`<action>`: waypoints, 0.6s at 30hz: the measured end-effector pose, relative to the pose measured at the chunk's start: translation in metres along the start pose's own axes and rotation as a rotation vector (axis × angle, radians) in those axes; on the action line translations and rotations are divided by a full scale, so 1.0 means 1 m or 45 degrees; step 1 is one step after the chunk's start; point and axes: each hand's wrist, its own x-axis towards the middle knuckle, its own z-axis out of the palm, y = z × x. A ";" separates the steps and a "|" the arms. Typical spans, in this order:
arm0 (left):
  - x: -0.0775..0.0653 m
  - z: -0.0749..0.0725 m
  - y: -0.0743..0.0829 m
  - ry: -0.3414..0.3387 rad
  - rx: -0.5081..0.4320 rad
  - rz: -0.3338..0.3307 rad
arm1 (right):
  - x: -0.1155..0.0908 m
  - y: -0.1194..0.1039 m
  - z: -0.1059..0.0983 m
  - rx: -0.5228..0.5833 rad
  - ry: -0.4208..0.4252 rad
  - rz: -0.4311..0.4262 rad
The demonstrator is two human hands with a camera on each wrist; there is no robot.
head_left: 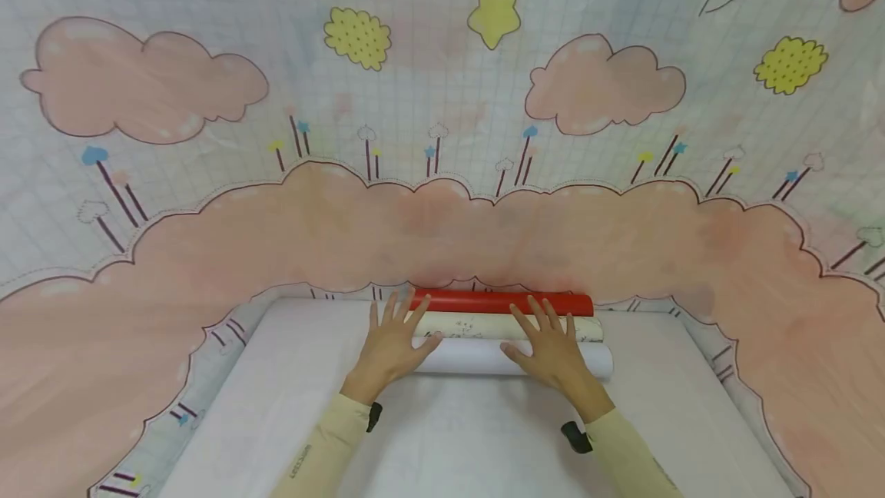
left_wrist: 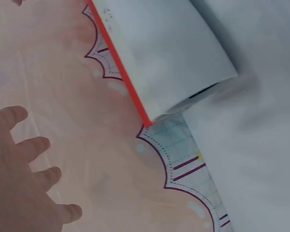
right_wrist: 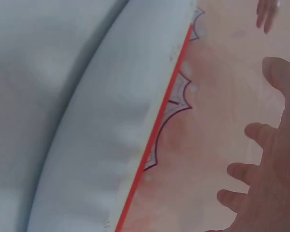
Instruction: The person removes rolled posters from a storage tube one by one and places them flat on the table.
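Three rolls lie side by side across the far part of a white surface. The farthest is a red roll (head_left: 477, 301), then a cream roll (head_left: 470, 326) with small dark marks, and nearest a white roll (head_left: 463, 359). My left hand (head_left: 392, 343), fingers spread, overlaps the left ends of the rolls in the head view. With fingers likewise spread, my right hand (head_left: 551, 350) overlaps them toward their right ends. Both hands hold nothing. From the left wrist, the white roll's hollow end (left_wrist: 198, 94) shows, apart from the spread fingers (left_wrist: 34, 147).
The white tabletop (head_left: 442, 436) spreads out in front of the rolls. Behind and around it is a patterned sheet (head_left: 442, 229) with pink scalloped shapes, clouds and stars. Each wrist bears a black strap (head_left: 577, 437) at the sleeve's edge.
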 end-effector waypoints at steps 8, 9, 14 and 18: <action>-0.006 0.012 -0.006 -0.014 -0.008 0.036 | -0.012 0.016 0.010 -0.032 -0.040 0.017; -0.006 0.014 -0.007 -0.013 -0.006 0.042 | -0.013 0.017 0.011 -0.029 -0.048 0.019; -0.010 0.026 -0.008 0.005 -0.012 0.047 | -0.018 0.022 0.018 -0.020 -0.068 0.030; -0.013 0.036 -0.011 0.029 -0.027 0.061 | -0.021 0.026 0.026 -0.040 -0.071 0.039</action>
